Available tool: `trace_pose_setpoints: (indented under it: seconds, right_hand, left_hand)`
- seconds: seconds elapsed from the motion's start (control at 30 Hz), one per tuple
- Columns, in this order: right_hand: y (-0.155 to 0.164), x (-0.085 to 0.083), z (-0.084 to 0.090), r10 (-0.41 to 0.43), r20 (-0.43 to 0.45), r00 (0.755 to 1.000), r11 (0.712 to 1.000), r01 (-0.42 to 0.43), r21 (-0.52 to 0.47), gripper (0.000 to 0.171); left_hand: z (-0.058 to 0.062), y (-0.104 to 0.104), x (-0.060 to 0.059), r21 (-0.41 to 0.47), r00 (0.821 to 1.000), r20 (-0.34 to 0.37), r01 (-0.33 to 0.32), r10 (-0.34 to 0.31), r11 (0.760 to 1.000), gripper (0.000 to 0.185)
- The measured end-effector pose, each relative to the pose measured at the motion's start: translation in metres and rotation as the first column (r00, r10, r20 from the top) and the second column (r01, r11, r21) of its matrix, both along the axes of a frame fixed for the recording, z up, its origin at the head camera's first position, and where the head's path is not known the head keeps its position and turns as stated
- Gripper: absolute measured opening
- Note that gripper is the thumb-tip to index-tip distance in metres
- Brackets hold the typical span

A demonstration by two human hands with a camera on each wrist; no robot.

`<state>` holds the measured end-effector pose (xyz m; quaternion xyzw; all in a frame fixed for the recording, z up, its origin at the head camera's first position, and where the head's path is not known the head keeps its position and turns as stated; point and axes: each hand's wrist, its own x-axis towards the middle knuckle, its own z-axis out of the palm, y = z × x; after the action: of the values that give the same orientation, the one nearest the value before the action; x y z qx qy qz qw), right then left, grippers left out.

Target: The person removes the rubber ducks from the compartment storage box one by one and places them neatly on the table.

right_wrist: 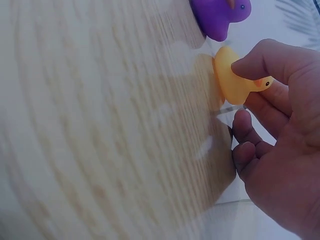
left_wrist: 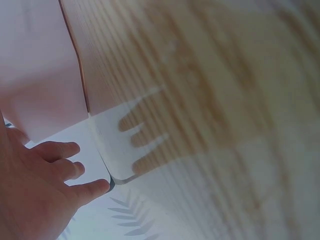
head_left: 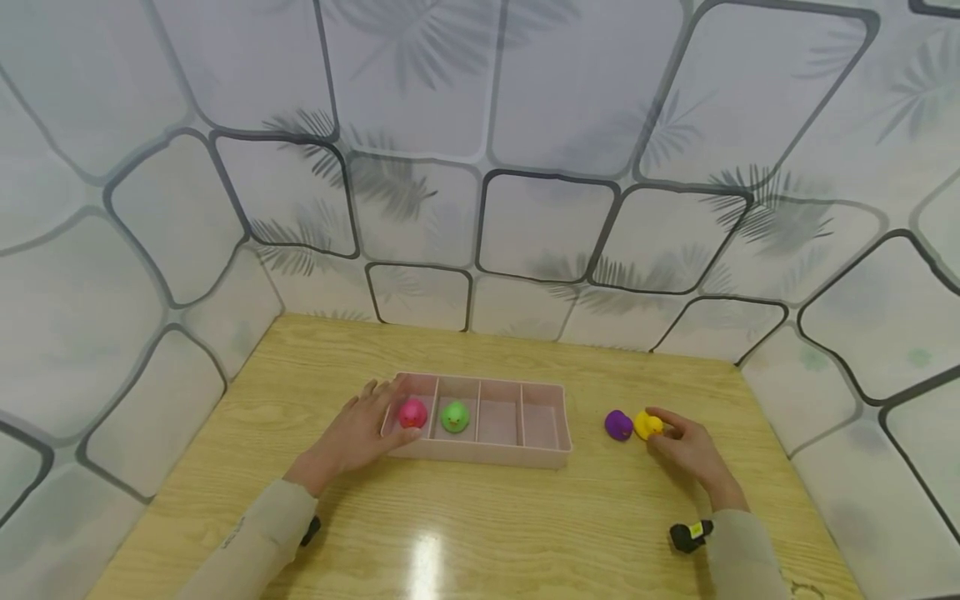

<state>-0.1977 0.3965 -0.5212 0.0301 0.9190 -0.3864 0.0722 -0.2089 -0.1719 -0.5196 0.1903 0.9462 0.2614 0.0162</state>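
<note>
While our left hand (head_left: 360,433) rests flat-fingered against the tray (head_left: 480,454) at its 9 o'clock end, our right hand (head_left: 693,454) pinches the yellow duck (head_left: 647,425) on the table (head_left: 480,533). Purple duck (head_left: 618,425) sits at its 9 o'clock, touching. Pink duck (head_left: 412,413) and green duck (head_left: 454,417) sit in tray.

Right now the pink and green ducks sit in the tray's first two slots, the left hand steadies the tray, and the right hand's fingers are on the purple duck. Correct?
Not quite. The right hand pinches the yellow duck, not the purple duck, which lies untouched beside it; the right wrist view shows this. The rest holds: pink duck and green duck in the tray, left hand on its end.
</note>
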Motion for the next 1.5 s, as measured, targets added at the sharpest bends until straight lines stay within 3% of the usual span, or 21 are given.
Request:
trace_pose_setpoints:
  seconds: [0.4,0.73,1.03,1.37,1.5]
  right_hand:
    - [-0.001,0.001,-0.001,0.012,-0.035,0.999,0.999,-0.011,0.03,0.062]
    - [-0.009,0.002,0.021,-0.016,-0.093,0.996,1.0,0.016,-0.005,0.064]
    - [-0.044,0.001,0.045,0.012,-0.287,0.958,1.0,-0.016,-0.01,0.048]
    - [-0.087,-0.001,0.06,0.09,-0.384,0.919,0.986,-0.135,-0.093,0.041]
    - [-0.107,-0.003,0.064,0.133,-0.379,0.916,0.979,-0.18,-0.092,0.041]
  left_hand:
    - [-0.001,-0.001,0.0,-0.007,1.0,-0.004,0.005,-0.005,1.0,0.099]
    - [-0.002,-0.002,0.0,-0.008,1.0,-0.006,0.002,-0.003,1.0,0.099]
    - [-0.003,-0.003,-0.001,0.01,1.0,-0.007,0.004,-0.004,1.0,0.098]
    - [-0.003,-0.002,0.0,0.009,1.0,0.011,0.0,0.0,1.0,0.101]
    - [-0.002,-0.001,0.001,0.024,1.0,0.003,0.004,-0.004,1.0,0.1]
